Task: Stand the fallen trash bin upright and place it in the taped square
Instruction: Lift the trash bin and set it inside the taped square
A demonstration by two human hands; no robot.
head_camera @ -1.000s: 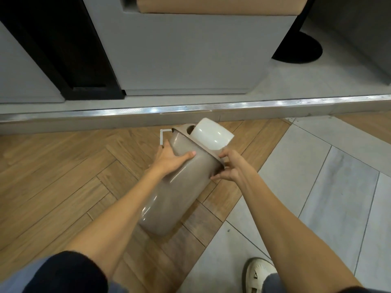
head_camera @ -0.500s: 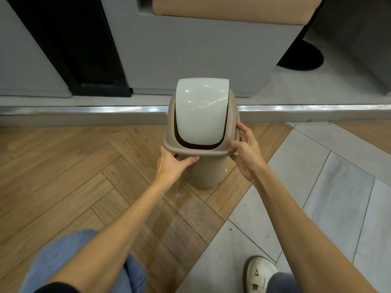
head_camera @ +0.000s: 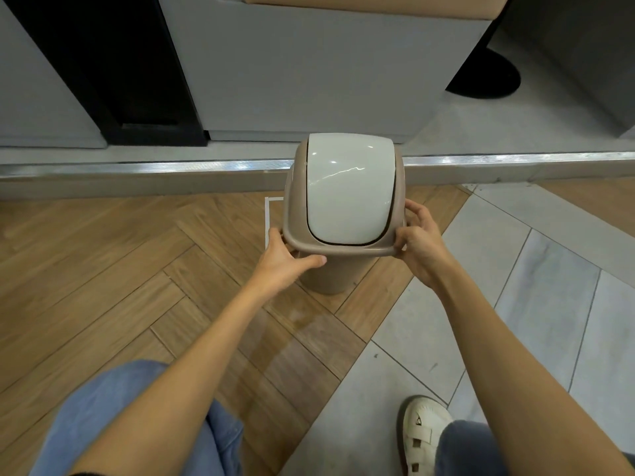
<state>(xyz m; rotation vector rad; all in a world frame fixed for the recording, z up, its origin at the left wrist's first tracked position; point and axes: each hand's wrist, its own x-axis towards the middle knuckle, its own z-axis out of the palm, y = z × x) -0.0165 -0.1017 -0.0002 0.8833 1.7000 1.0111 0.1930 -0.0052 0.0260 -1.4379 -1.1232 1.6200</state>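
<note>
Trash bin upright, held at rim by both hands

Trash bin point(head_camera: 323, 276), beige, white swing lid point(head_camera: 347, 190), stands upright over wood floor point(head_camera: 103, 269). Cannot tell if base touches floor. Left hand point(head_camera: 285, 259) grip wraps bin's left rim, thumb across the front under the rim. Right hand point(head_camera: 421, 242) grip clamps bin's right rim, fingers curled over the edge. Taped square point(head_camera: 267, 218): white tape corner shows just left of bin, rest hidden behind bin. Metal threshold strip point(head_camera: 137, 166) runs behind bin. Grey tiles point(head_camera: 515, 304) right of bin. White sandal point(head_camera: 422, 434) near, well below bin in frame.
</note>
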